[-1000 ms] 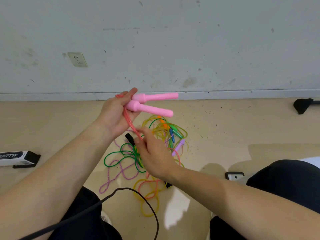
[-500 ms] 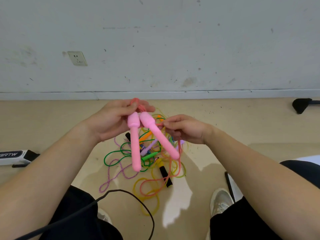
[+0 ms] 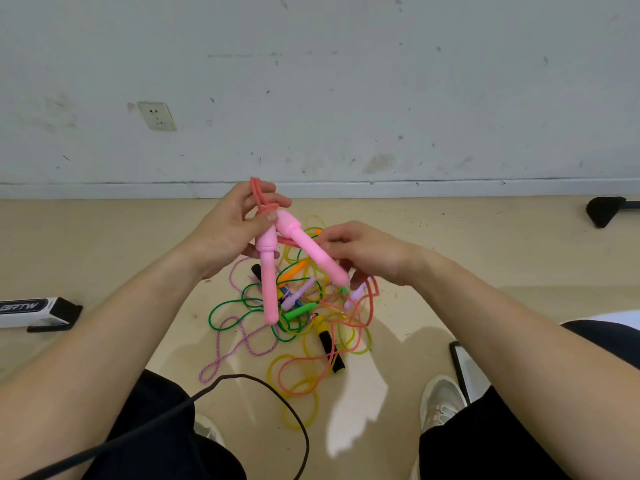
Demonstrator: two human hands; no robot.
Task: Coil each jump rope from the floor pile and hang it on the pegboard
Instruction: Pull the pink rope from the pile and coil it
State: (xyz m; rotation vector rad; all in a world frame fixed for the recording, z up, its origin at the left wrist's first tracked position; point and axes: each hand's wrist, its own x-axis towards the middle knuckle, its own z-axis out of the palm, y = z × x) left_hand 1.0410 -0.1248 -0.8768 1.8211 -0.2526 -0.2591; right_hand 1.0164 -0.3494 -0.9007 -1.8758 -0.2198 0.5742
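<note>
Clerk: Item: pink jump rope, centre of frame. The left hand grips both handle tops and a loop of cord. The right hand pinches the cord just right of them.

Checker: Remainder?

Clerk: The cord trails down into the floor pile, lower centre, tangled among the other coloured ropes.

Checker: Risk?

Clerk: Snagging, most likely. Pulling could drag neighbouring ropes up or knot them. The dangling handles may swing and loosen the loops. The pegboard is not in view.
</note>
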